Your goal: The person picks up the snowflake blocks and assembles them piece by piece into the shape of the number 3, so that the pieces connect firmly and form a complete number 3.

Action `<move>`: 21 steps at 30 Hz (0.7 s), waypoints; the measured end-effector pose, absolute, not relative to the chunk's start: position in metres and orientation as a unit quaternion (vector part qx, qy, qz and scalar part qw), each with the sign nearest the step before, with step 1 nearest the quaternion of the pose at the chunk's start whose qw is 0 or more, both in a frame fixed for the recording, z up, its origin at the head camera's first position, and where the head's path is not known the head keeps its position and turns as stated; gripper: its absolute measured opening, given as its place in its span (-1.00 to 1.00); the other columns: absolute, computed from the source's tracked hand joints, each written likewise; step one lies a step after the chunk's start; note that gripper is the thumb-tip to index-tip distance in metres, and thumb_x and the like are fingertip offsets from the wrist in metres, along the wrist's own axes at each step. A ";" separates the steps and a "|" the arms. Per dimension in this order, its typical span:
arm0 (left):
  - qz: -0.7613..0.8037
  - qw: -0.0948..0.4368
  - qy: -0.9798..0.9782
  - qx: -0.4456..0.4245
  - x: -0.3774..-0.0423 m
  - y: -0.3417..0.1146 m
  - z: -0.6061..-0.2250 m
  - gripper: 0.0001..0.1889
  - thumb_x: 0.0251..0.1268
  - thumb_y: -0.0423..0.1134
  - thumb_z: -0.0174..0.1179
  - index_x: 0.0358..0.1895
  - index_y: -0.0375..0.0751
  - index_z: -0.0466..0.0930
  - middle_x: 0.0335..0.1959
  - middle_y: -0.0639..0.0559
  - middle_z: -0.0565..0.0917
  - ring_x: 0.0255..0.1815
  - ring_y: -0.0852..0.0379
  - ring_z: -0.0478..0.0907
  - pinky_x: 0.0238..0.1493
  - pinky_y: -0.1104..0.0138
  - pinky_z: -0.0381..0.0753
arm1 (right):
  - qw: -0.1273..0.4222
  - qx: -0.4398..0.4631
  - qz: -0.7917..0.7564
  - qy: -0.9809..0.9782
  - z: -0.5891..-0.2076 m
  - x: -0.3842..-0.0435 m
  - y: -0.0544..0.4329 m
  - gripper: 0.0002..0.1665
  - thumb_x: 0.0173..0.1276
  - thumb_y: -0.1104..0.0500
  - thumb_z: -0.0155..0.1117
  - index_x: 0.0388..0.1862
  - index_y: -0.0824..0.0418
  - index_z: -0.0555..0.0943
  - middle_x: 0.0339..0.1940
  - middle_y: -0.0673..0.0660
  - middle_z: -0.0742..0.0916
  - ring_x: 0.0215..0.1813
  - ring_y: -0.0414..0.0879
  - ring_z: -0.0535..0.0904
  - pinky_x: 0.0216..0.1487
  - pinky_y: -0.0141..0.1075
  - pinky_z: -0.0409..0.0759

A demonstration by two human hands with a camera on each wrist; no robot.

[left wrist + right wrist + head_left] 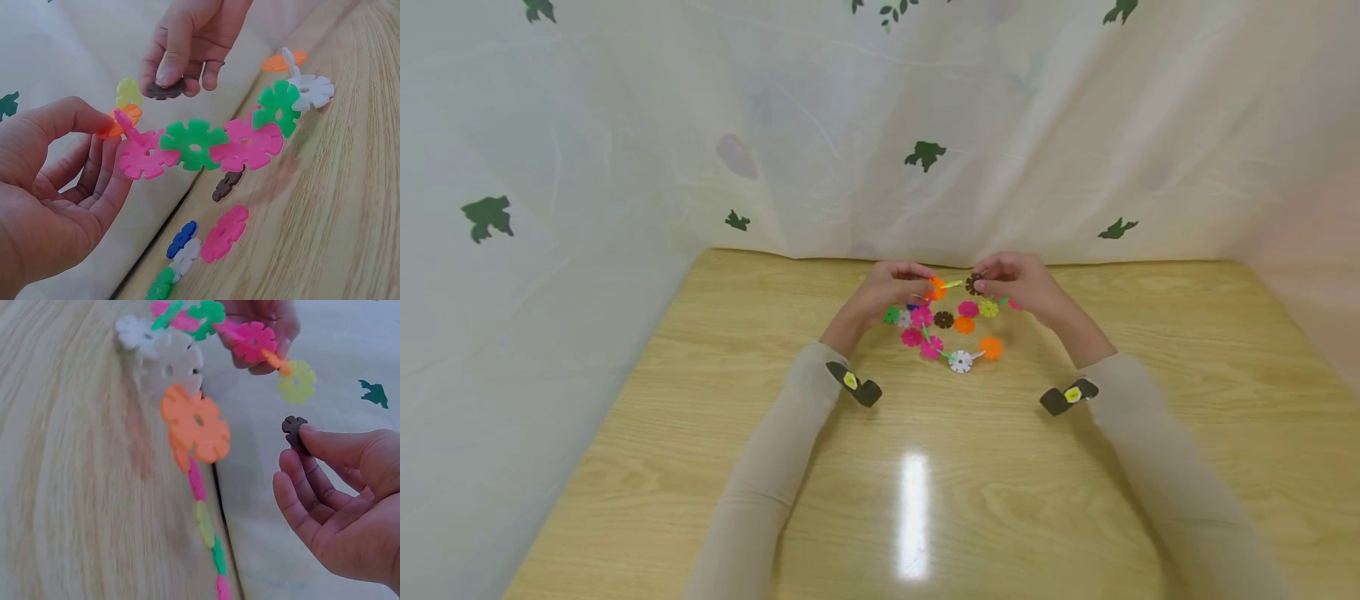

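Behind both pairs of fingers hangs a pale cloth (820, 183) with dark green bird shapes, and under them is a wooden tabletop (1037, 500). Below the left fingers, on the tabletop, lie a green disc (160, 284), a white disc (186, 260) and a blue disc (181, 239) in a row, with a pink disc (225, 234) just beside them. Between the two hands, lower than the fingers, there is a loose brown disc (943, 320). Toward the right fingers, a row with an orange piece (964, 325), a pink piece (967, 308) and a yellow piece (988, 308) lies on the tabletop and goes on partly under the right hand (1028, 290). The chain of flower-shaped discs (195, 145) hangs from the left fingers and curves on the person's side of these loose pieces, so it covers some of them from the view; its far end, an orange end disc (991, 347), is nearer to the person than the right fingers.

The left hand (880, 293) has its fingers narrow, pinching the chain at an orange link (112, 128); from there a yellow link (297, 382) points toward the right fingers. The right thumb and finger are closed on a dark brown disc (292, 432), while other fingers bend loosely under it. This disc is near the yellow link, but apart from it.
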State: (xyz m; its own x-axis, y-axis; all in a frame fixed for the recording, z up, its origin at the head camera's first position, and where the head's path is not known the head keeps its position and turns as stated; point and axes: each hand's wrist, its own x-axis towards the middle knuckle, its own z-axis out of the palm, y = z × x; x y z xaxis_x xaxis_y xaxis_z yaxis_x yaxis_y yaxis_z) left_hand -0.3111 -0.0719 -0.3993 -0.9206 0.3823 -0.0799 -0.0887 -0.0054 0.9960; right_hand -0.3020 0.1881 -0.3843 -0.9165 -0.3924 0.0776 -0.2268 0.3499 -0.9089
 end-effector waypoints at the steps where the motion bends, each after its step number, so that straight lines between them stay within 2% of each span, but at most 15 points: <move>1: 0.701 0.168 0.685 0.106 -0.311 -0.072 -0.399 -0.73 0.37 -0.43 0.23 0.07 -0.46 0.65 -0.24 -0.01 0.73 -0.27 0.11 0.71 -0.04 0.25 0.79 | 0.079 -0.183 -0.554 0.808 -0.384 -0.302 0.187 -0.65 0.45 0.28 0.32 0.12 0.47 0.59 -0.27 0.01 0.75 -0.25 -0.17 0.71 -0.16 -0.30 0.77; 4: 0.700 0.168 0.687 0.104 -0.311 -0.073 -0.399 -0.74 0.37 -0.43 0.23 0.06 -0.45 0.65 -0.26 0.00 0.73 -0.28 0.11 0.70 -0.05 0.26 0.77 | 0.080 -0.167 -0.598 0.780 -0.384 -0.301 0.184 -0.69 0.44 0.29 0.32 0.06 0.46 0.59 -0.31 -0.08 0.76 -0.24 -0.15 0.74 -0.11 -0.23 0.79; 9: 0.695 0.160 0.693 0.108 -0.311 -0.073 -0.398 -0.74 0.36 -0.43 0.22 0.06 -0.45 0.66 -0.28 0.03 0.73 -0.28 0.11 0.68 -0.13 0.34 0.74 | 0.084 -0.151 -0.646 0.743 -0.385 -0.300 0.182 -0.83 0.42 0.32 0.33 -0.06 0.36 0.62 -0.31 -0.03 0.80 -0.26 -0.12 0.77 -0.11 -0.22 0.80; 16: 0.694 0.149 0.695 0.113 -0.311 -0.074 -0.399 -0.73 0.35 -0.42 0.23 0.05 -0.46 0.66 -0.28 0.06 0.73 -0.28 0.15 0.67 -0.13 0.36 0.73 | 0.104 -0.126 -0.677 0.717 -0.386 -0.299 0.179 -0.86 0.41 0.32 0.34 -0.11 0.32 0.59 -0.30 0.02 0.82 -0.23 -0.07 0.80 -0.01 -0.14 0.79; 21: 0.688 0.146 0.701 0.115 -0.311 -0.074 -0.399 -0.74 0.35 -0.41 0.23 0.05 -0.43 0.67 -0.31 0.08 0.72 -0.29 0.16 0.65 -0.14 0.36 0.71 | 0.114 -0.128 -0.685 0.709 -0.388 -0.301 0.179 -0.85 0.41 0.35 0.33 -0.10 0.35 0.57 -0.30 0.01 0.82 -0.23 -0.09 0.79 -0.03 -0.17 0.80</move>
